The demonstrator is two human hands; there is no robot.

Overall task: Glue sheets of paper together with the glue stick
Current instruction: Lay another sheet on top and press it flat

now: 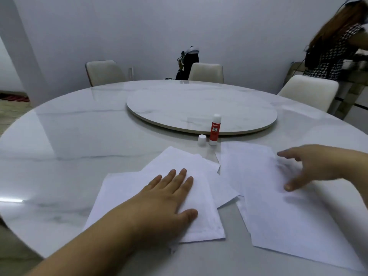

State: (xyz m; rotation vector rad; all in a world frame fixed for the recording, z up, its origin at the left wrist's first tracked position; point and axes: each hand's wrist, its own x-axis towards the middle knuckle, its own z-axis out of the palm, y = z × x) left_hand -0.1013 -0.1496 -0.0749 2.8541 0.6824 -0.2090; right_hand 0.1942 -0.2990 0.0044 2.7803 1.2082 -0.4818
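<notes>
In the head view I see my left hand (pixel 169 198) lying flat and released, fingers spread, pressing the left pile of paper sheets (pixel 201 218). My right hand (pixel 310 166) hovers open, grasping nothing, with its fingertips near or touching the right pile of paper sheets (pixel 278 216). Beyond both hands, between them, the red glue stick (pixel 214 130) stands upright, uncapped, and its white cap (pixel 202 139) is just beside it on the marble table (pixel 69 146).
</notes>
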